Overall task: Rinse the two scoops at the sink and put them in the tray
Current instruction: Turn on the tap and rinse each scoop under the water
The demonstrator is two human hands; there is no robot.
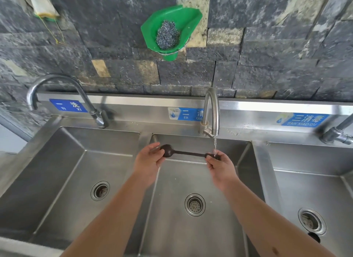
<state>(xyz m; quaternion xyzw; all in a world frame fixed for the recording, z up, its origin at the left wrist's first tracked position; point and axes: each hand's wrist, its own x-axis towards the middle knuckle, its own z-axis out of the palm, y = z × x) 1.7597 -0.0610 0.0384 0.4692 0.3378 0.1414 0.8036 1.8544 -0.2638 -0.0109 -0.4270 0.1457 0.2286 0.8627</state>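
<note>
You are holding the dark scoop [186, 153] lying nine-to-three: left hand [150, 161] fingers are grasping its bowl, right hand [221, 166] fingers are pinching the end under the water stream [215, 144].

Two bare forearms are seen, with nothing worn on them: no sleeves, gloves, watch or rings can be made out. The left hand [148, 161] and the right hand [221, 166] are uncovered, with short nails. A small dark mark is seen low on the right forearm, near the elbow.
</note>
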